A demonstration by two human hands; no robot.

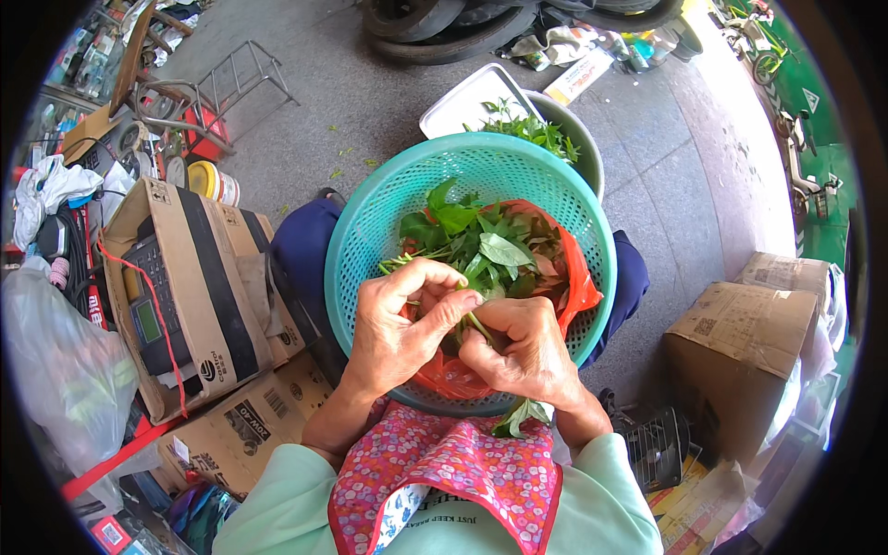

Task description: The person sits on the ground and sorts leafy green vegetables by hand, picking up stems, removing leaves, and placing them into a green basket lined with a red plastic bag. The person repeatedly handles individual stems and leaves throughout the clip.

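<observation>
My left hand [400,324] pinches a thin green leafy stem [478,326] between thumb and forefinger. Closed around the same stem, my right hand [525,350] is close beside it, and a leaf [523,419] hangs below that hand. Both hands are over a turquoise plastic basket [365,208] with a perforated wall, resting at my lap between my knees. Inside it an orange-red plastic bag [578,277] lies spread out. Loose leafy greens [453,222] are heaped on and beside the bag; my fingers hide part of them.
Beyond the basket stand a grey basin [581,139] with more greens and a white tray [462,104]. At left is a cardboard box [217,305] holding a desk phone [153,310]. Cardboard boxes [740,333] stand at right. Tyres [435,23] lie at the far side.
</observation>
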